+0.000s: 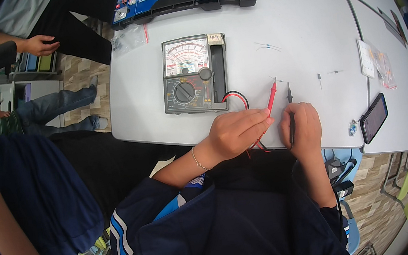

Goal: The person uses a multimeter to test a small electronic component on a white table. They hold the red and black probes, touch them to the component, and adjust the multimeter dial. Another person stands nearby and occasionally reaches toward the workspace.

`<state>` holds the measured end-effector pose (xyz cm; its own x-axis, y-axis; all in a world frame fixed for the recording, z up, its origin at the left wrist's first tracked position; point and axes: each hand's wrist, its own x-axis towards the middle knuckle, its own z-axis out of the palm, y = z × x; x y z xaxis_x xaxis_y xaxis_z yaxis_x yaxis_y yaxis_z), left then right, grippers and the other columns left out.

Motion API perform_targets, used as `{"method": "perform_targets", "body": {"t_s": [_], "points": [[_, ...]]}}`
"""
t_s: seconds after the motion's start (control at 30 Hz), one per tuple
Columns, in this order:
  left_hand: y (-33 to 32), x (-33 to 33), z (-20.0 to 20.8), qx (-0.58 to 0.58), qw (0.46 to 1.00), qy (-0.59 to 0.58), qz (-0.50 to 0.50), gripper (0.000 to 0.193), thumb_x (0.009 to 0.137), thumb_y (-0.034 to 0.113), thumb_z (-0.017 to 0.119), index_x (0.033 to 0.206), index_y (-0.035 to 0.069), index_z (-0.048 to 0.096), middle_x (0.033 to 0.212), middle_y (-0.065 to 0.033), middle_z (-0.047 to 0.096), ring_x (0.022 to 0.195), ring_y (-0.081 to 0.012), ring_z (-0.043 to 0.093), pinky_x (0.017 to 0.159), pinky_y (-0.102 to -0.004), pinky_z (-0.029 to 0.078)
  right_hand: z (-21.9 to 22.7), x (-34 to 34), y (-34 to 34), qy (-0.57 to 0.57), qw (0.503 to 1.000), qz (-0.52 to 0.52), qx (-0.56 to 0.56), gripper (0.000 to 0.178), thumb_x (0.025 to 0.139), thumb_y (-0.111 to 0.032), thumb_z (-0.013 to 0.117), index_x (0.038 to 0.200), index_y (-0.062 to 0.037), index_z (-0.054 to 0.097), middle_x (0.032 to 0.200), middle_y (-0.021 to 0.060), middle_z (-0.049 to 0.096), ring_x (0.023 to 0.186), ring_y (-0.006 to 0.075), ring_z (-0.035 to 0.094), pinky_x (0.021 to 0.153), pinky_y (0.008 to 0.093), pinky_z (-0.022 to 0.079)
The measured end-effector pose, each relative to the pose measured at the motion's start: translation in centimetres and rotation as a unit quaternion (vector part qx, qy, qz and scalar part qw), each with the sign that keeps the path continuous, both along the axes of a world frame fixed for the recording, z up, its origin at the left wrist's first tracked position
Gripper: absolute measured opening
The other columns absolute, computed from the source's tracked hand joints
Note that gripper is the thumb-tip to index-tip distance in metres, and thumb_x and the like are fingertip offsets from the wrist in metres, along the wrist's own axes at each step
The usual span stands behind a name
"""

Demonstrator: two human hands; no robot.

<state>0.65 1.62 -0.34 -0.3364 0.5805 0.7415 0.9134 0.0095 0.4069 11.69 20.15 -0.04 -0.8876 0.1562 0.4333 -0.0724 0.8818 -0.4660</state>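
Head view shows two hands with two test probes over a white table (304, 28). The left hand (239, 132) pinches the red test probe (272, 94) between thumb and fingers. The right hand (303, 126) has its fingers curled around the black test probe (289, 97), which stands nearly straight up and down in the view. Both tips point away from the person, at a tiny part with thin wire ends (281, 81), maybe a diode. That part lies on the table between the tips. The red tip is at or near its left wire and the black tip is near its right wire, but I cannot tell if either one really touches.

The analog multimeter (173, 75) sits to the left, with its big dial (184, 92) facing up. Red and black wires (234, 94) come out by its lower right side.

I think the step in hand is putting one tip on each end of the tiny part to test it. The next move calls for both tips pressed on bare wire and kept steady, then a look at the meter. The light part could easily roll or slip away.
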Motion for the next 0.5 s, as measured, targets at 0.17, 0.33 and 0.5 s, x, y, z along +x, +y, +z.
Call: {"method": "perform_targets", "body": {"t_s": [0.17,0.33,0.5], "points": [[0.23,0.01,0.08,0.002,1.0,0.002,-0.005,0.023,0.079,0.006,0.092,0.098,0.002,0.079,0.101,-0.011,0.078,0.083,-0.0235,0.079,0.063,-0.0303,0.063,0.06,0.25,0.15,0.002,1.0,-0.002,0.003,0.024,0.084,0.002,0.071,0.103,-0.0036,0.058,0.084,0.0111,0.056,0.074,0.032,0.054,0.068,0.0424,0.042],[-0.06,0.05,0.24,0.006,1.0,-0.004,-0.002,0.028,0.077,0.005,0.093,0.101,0.003,0.078,0.101,-0.0109,0.079,0.082,-0.0236,0.079,0.062,-0.0303,0.063,-0.16,0.01,0.1,0.006,1.0,-0.001,-0.003,0.023,0.083,0.002,0.071,0.102,-0.0036,0.06,0.082,0.0109,0.056,0.073,0.0313,0.054,0.067,0.042,0.042],[0.11,0.03,0.09,0.007,1.0,-0.002,-0.005,0.03,0.076,0.004,0.094,0.101,0.003,0.077,0.1,-0.0107,0.079,0.082,-0.0241,0.079,0.062,-0.0304,0.063,-0.07,0.1,0.06,0.002,1.0,-0.007,0.0,0.022,0.084,0.002,0.071,0.103,-0.0038,0.059,0.082,0.0109,0.056,0.073,0.0316,0.054,0.067,0.0419,0.042]]}}
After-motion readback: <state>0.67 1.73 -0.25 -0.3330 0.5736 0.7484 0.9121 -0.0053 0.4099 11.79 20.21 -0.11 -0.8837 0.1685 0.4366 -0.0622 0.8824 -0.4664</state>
